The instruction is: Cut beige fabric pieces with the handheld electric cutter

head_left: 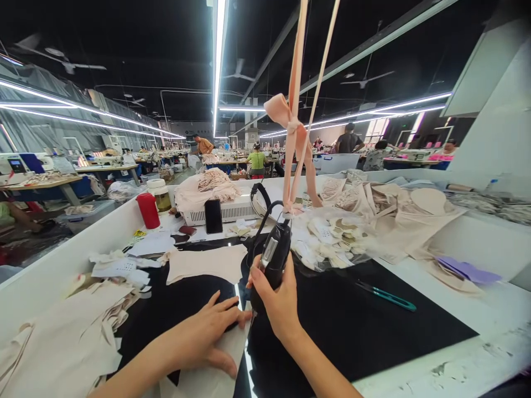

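My right hand (276, 293) is wrapped round a black corded hand-held power tool (277, 254) with a silver strip on its side. The tool stands nearly upright, hung from pink elastic straps (295, 130). Its small metal lower end sits close to the edge of a beige fabric piece (232, 345). My left hand (207, 331) lies over this piece with fingers spread, fingertips near the tool's tip. Under both hands is a glossy black sheet (332, 326). Another beige fabric panel (207, 262) lies behind my left hand.
Teal thread snips (388, 296) lie on the right. Beige fabric (62, 337) is stacked at left; a plastic bag of small pieces (332, 237) and more fabric (398, 210) are at right. A phone (213, 216) and red cup (148, 210) stand behind. Several people work farther off.
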Demonstrator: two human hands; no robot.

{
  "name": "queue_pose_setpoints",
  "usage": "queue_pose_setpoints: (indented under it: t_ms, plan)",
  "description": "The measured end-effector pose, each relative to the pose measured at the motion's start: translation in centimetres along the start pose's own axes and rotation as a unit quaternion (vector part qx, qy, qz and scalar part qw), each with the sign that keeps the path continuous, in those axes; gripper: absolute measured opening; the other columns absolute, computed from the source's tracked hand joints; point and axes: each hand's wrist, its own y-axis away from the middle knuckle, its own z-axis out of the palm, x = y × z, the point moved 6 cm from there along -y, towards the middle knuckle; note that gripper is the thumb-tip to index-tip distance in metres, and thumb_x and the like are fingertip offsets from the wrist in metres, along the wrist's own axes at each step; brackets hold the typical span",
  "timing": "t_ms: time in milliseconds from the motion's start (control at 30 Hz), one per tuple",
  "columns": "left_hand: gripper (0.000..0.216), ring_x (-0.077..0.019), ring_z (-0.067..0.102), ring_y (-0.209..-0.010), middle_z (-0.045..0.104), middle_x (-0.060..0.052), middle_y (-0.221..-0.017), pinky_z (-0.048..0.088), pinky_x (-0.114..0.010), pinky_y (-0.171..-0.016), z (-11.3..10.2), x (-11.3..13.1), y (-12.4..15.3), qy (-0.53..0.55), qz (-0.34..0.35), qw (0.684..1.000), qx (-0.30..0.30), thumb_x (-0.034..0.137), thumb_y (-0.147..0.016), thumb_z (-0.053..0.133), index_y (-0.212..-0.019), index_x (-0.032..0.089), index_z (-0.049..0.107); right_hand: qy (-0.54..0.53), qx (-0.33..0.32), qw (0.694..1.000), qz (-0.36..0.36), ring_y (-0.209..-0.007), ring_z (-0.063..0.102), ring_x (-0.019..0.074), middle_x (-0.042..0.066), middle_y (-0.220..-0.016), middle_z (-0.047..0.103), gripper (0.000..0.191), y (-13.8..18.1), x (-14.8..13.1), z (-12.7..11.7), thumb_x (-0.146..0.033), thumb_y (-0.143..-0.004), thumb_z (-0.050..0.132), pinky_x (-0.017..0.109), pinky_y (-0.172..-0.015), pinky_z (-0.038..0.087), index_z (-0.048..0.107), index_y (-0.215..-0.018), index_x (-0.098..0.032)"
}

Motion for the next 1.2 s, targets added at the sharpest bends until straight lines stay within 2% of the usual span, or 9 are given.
queue_pose_setpoints:
  t_ms: [167, 433, 567, 900, 1000, 1200]
  plan:
    - [0.057, -0.0356, 0.026, -0.16, 0.062, -0.006, -0.145, -0.001, -0.075, -0.126, 0.0, -0.2, 0.3, 0.002, -0.016, 1.0, -0.016, 0.05, -0.089, 0.081, -0.138, 0.031, 0.058, -0.013, -0.012, 1.0, 0.008, -0.065, 0.06, 0.0145, -0.004, -0.086, 0.064, 0.031, 0.3, 0.3, 0.5, -0.034, -0.088, 0.075, 0.031, -0.066, 0.055, 0.053, -0.108, -0.027]
    - [0.04, -0.0351, 0.024, -0.161, 0.062, -0.008, -0.148, 0.003, -0.076, -0.126, -0.5, 0.8, 0.0, -0.013, -0.025, 0.999, -0.027, 0.049, -0.086, 0.083, -0.113, 0.027, 0.063, -0.012, -0.008, 1.0, 0.004, -0.063, 0.06, 0.0144, -0.004, -0.082, 0.065, 0.031, 0.5, 0.1, 1.1, -0.035, -0.086, 0.076, 0.031, -0.064, 0.056, 0.054, -0.105, -0.026]
    - [0.04, -0.035, 0.024, -0.161, 0.063, -0.007, -0.147, 0.002, -0.075, -0.126, -0.5, 0.9, 0.0, -0.016, -0.03, 0.999, -0.037, 0.048, -0.086, 0.083, -0.113, 0.027, 0.062, -0.008, -0.001, 1.0, 0.007, -0.063, 0.061, 0.0152, -0.004, -0.081, 0.065, 0.034, 0.5, 0.1, 1.0, -0.033, -0.085, 0.076, 0.031, -0.063, 0.057, 0.054, -0.109, -0.026]
    - [0.045, -0.0365, 0.033, -0.157, 0.065, -0.007, -0.141, 0.0, -0.075, -0.125, -0.3, 0.3, -0.1, -0.009, -0.015, 1.0, -0.02, 0.054, -0.083, 0.085, -0.112, 0.027, 0.065, -0.019, 0.005, 1.0, 0.016, -0.061, 0.06, 0.0143, -0.003, -0.084, 0.066, 0.034, 1.4, -0.1, 1.0, -0.036, -0.087, 0.074, 0.031, -0.06, 0.056, 0.056, -0.114, -0.025]
    - [0.044, -0.0361, 0.04, -0.153, 0.067, -0.007, -0.136, 0.003, -0.075, -0.125, -0.2, 0.1, 0.0, -0.014, -0.011, 1.0, -0.001, 0.054, -0.083, 0.085, -0.111, 0.027, 0.065, -0.02, 0.002, 1.0, 0.017, -0.062, 0.061, 0.0145, -0.003, -0.085, 0.068, 0.035, 1.9, -0.1, 1.0, -0.035, -0.087, 0.075, 0.031, -0.061, 0.057, 0.056, -0.115, -0.026]
    - [0.047, -0.0374, 0.043, -0.152, 0.067, -0.007, -0.135, 0.008, -0.075, -0.126, -0.2, 0.0, 0.0, -0.031, -0.011, 0.999, -0.003, 0.054, -0.082, 0.087, -0.114, 0.027, 0.066, -0.024, 0.003, 0.999, 0.025, -0.061, 0.06, 0.0142, -0.003, -0.084, 0.067, 0.033, 1.9, -0.1, 1.3, -0.032, -0.087, 0.073, 0.03, -0.06, 0.056, 0.056, -0.115, -0.026]
